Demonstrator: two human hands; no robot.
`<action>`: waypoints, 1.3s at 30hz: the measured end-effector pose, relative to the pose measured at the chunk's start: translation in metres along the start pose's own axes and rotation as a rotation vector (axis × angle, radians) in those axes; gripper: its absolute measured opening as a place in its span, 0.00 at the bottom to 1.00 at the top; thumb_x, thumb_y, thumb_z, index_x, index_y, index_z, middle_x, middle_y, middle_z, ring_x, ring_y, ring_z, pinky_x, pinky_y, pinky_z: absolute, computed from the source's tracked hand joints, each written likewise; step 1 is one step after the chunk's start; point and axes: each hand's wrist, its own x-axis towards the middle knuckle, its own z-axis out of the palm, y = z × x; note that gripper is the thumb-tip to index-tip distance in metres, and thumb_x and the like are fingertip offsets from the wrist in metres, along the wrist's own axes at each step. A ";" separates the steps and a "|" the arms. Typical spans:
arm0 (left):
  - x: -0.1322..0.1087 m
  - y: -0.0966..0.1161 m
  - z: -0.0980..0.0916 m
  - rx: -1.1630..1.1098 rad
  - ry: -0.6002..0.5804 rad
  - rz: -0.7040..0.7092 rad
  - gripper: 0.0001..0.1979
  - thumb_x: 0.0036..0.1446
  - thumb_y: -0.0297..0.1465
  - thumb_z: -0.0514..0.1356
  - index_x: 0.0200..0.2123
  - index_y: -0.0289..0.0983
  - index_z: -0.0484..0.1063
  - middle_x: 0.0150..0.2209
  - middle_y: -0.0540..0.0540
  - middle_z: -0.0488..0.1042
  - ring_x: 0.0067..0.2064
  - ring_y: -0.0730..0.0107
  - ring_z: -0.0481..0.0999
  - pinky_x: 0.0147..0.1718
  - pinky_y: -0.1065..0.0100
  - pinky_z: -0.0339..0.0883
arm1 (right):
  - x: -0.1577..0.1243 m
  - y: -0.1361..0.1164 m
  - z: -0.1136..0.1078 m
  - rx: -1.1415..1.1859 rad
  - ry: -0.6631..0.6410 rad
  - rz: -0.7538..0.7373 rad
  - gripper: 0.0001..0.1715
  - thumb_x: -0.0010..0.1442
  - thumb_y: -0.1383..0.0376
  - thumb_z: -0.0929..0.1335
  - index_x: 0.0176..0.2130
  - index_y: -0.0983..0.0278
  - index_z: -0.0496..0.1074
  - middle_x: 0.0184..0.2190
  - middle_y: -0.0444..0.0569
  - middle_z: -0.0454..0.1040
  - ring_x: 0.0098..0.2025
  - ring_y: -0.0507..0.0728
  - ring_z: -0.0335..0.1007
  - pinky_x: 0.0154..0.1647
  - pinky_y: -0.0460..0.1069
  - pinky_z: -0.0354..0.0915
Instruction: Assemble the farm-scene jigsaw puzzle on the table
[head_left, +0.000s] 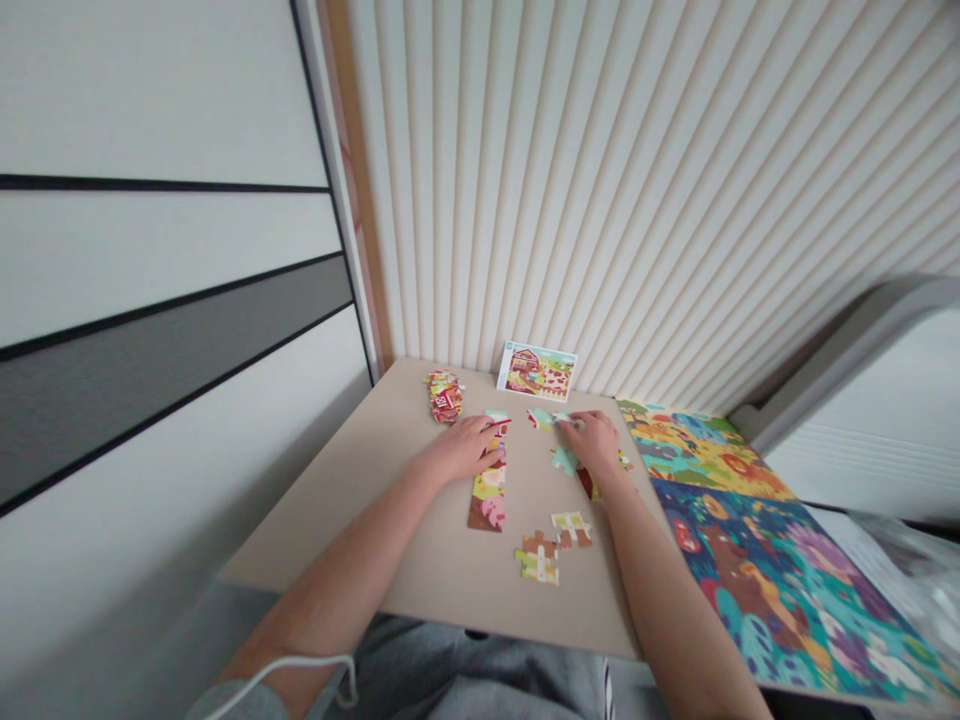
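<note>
A joined strip of puzzle pieces (489,490), with a pink pig near its lower end, lies on the table. My left hand (469,447) rests over its upper part, fingers apart, hiding some of it. At the strip's top a piece with a red edge (499,423) shows by the fingertips. My right hand (596,440) has its fingertips on a light-blue puzzle piece (561,417), close to a red-and-blue piece (539,419). A pale green piece (564,461) lies below that hand, and other pieces there are partly covered by it.
A picture card (537,371) of a farm leans against the pleated curtain (480,180). Stacked puzzle pieces (445,396) sit at the table's back left. Fence pieces (572,529) and brown-green pieces (538,558) lie near the front. Two finished animal puzzles (795,590) are at the right.
</note>
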 end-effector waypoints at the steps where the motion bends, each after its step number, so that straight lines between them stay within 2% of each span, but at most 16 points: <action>1: 0.000 0.000 0.000 -0.001 0.000 -0.003 0.25 0.66 0.45 0.53 0.62 0.41 0.65 0.58 0.39 0.67 0.59 0.51 0.67 0.58 0.54 0.61 | 0.000 0.006 0.000 -0.024 -0.005 0.027 0.24 0.64 0.50 0.66 0.49 0.61 0.79 0.50 0.59 0.74 0.53 0.66 0.68 0.54 0.57 0.59; 4: 0.000 0.000 0.001 0.001 -0.004 -0.007 0.24 0.66 0.45 0.53 0.61 0.41 0.66 0.58 0.39 0.68 0.58 0.52 0.68 0.58 0.54 0.61 | -0.001 0.008 0.004 -0.051 -0.025 -0.001 0.23 0.65 0.52 0.65 0.51 0.59 0.78 0.53 0.58 0.73 0.54 0.66 0.68 0.56 0.59 0.58; 8: 0.000 0.000 0.000 -0.007 0.000 -0.007 0.25 0.66 0.45 0.54 0.62 0.42 0.65 0.58 0.39 0.67 0.59 0.51 0.68 0.58 0.55 0.61 | -0.006 -0.015 0.011 -0.010 -0.097 -0.200 0.24 0.66 0.49 0.65 0.55 0.56 0.75 0.57 0.54 0.72 0.59 0.65 0.65 0.60 0.59 0.54; 12: 0.000 0.001 -0.001 -0.010 0.004 -0.009 0.25 0.66 0.45 0.54 0.62 0.41 0.66 0.58 0.39 0.67 0.59 0.51 0.68 0.59 0.55 0.61 | -0.008 -0.035 0.017 0.003 -0.156 -0.275 0.23 0.67 0.49 0.64 0.54 0.55 0.75 0.56 0.54 0.73 0.59 0.63 0.65 0.61 0.60 0.52; 17: 0.000 0.001 -0.001 0.002 -0.001 0.002 0.25 0.66 0.45 0.53 0.61 0.39 0.66 0.59 0.38 0.67 0.59 0.51 0.68 0.59 0.55 0.61 | -0.007 -0.038 0.019 0.028 -0.164 -0.284 0.21 0.68 0.51 0.64 0.54 0.56 0.76 0.53 0.53 0.75 0.55 0.62 0.68 0.59 0.58 0.56; 23: 0.000 0.000 0.001 0.008 0.008 0.009 0.24 0.66 0.45 0.53 0.60 0.40 0.66 0.59 0.39 0.67 0.59 0.52 0.68 0.59 0.55 0.61 | -0.008 -0.043 0.019 0.103 -0.205 -0.461 0.22 0.70 0.53 0.63 0.59 0.53 0.72 0.57 0.51 0.71 0.58 0.60 0.66 0.60 0.55 0.57; 34: 0.000 0.000 0.003 0.071 0.045 0.030 0.23 0.66 0.44 0.55 0.58 0.38 0.67 0.56 0.39 0.69 0.57 0.54 0.70 0.58 0.56 0.63 | -0.007 -0.049 0.022 0.075 -0.254 -0.521 0.20 0.71 0.59 0.61 0.58 0.50 0.74 0.61 0.50 0.69 0.62 0.60 0.62 0.62 0.56 0.54; 39: 0.001 -0.001 0.004 0.055 0.040 0.026 0.23 0.66 0.44 0.55 0.58 0.39 0.68 0.56 0.39 0.69 0.58 0.54 0.69 0.59 0.56 0.63 | -0.010 -0.052 0.017 0.055 -0.231 -0.489 0.19 0.71 0.58 0.61 0.55 0.52 0.76 0.60 0.50 0.70 0.61 0.61 0.63 0.61 0.56 0.55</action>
